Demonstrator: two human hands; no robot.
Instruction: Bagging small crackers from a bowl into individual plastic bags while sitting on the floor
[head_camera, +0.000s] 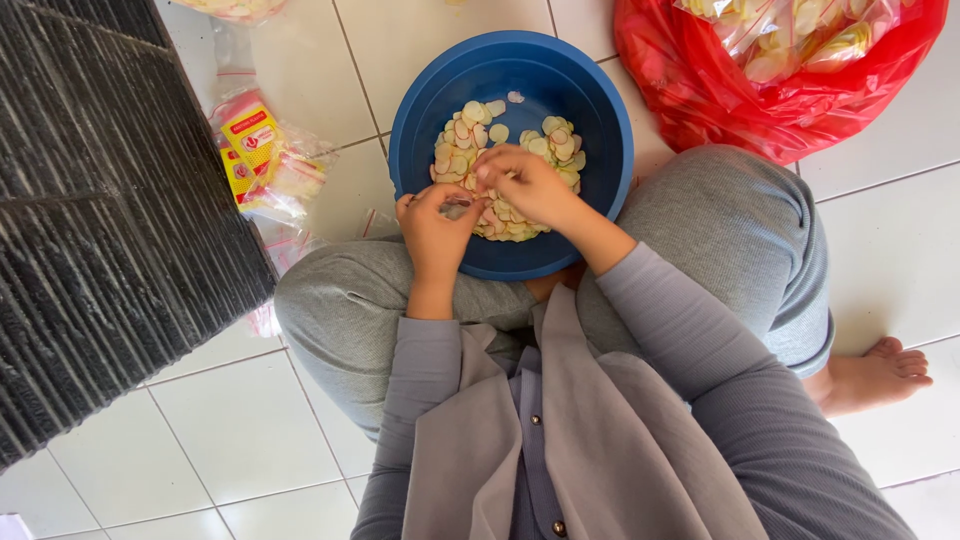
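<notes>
The person sits cross-legged on the white tiled floor (240, 430), knees in grey trousers around a blue basin (610, 150). The left hand (437, 225) rests at the basin's near rim, fingers curled narrow around what looks like a small clear plastic bag; I cannot tell this surely. The right hand (525, 185) is over the pile of thin pale crackers (505, 135) inside the basin, fingertips pinched on a few pieces. To do it well, I think small pinches and both hands low over the basin are best. Farther left lie small filled packets (262, 160); far right, a red plastic bag (720, 100).
</notes>
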